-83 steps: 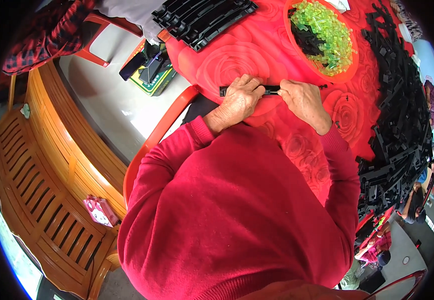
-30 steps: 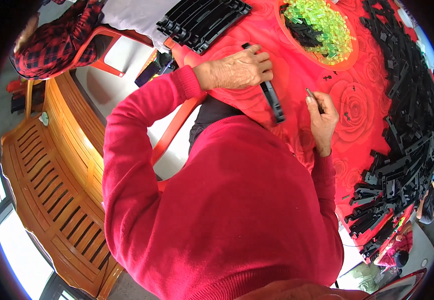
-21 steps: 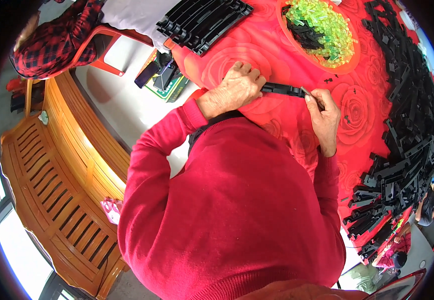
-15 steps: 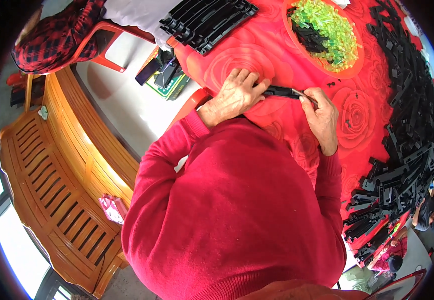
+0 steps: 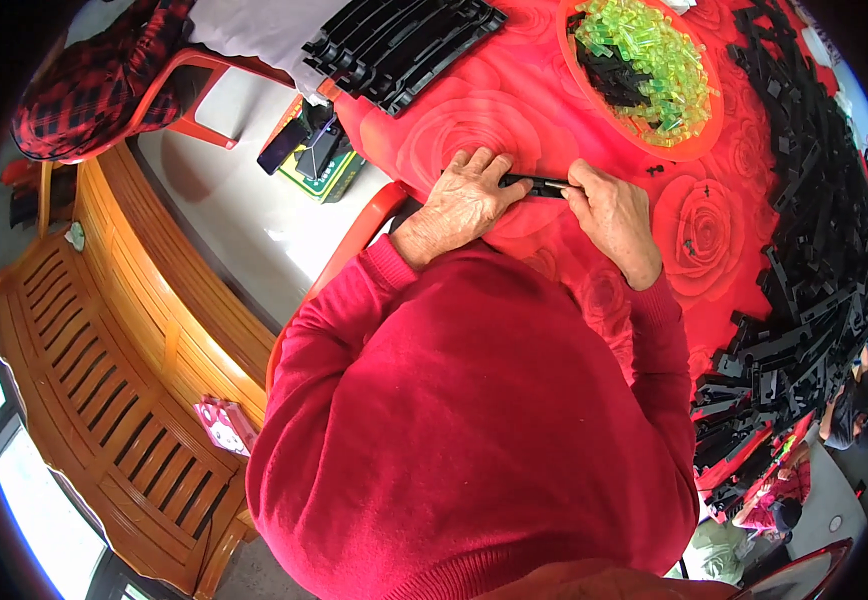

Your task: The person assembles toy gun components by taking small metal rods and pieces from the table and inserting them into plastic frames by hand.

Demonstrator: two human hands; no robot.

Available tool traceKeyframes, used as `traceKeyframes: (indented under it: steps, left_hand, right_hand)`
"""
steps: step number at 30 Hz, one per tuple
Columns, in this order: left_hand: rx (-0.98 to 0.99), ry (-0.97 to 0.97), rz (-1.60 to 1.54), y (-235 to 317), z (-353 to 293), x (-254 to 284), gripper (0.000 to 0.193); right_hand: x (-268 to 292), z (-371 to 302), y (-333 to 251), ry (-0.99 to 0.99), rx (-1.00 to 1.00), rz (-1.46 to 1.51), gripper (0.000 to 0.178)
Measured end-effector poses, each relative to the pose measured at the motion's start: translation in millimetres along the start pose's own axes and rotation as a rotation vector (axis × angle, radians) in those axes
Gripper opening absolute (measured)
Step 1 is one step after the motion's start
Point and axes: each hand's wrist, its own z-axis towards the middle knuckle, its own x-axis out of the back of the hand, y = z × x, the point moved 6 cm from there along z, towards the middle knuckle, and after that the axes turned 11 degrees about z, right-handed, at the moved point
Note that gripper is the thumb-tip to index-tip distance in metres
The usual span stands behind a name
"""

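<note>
A narrow black plastic strip (image 5: pixel 522 186) lies on the red rose-patterned tablecloth (image 5: pixel 574 120) in front of my chest. My left hand (image 5: pixel 466 200) presses over its left end, with the thumb along it and the fingers bent. My right hand (image 5: pixel 614 218) pinches a slim rod-like tool (image 5: pixel 556 184) that points left onto the strip. Where the tool's tip meets the strip is too small to make out. My right fingers cover the strip's right end.
Beyond my hands stands an orange-red bowl (image 5: pixel 696 152) of yellow-green clear pieces (image 5: pixel 669 70) and small black parts (image 5: pixel 609 75). Long black parts (image 5: pixel 824 290) heap along the right. Black ribbed pieces (image 5: pixel 404 50) lie at the far left, near a person's plaid sleeve (image 5: pixel 144 45). A wooden bench (image 5: pixel 119 370) stands left.
My right hand has shifted left, closer to my left hand, and the tool now lies flatter along the strip. My left thumb reaches further over the strip.
</note>
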Motion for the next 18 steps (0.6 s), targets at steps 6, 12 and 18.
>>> traceKeyframes:
  steps: [6,12,18]
  left_hand:
    - [0.013,0.015,-0.071,0.4,1.6,0.5,0.026]
    - [0.005,0.065,-0.115,1.7,0.0,-3.7,0.024]
    - [0.044,0.109,-0.175,2.1,-3.4,-6.9,0.025]
  right_hand:
    - [-4.7,4.5,-0.6,-0.078,-0.021,-0.063,0.015]
    - [-6.4,3.2,2.0,-0.069,-0.028,-0.048,0.016]
    - [-5.7,3.8,4.7,-0.076,-0.064,-0.016,0.018]
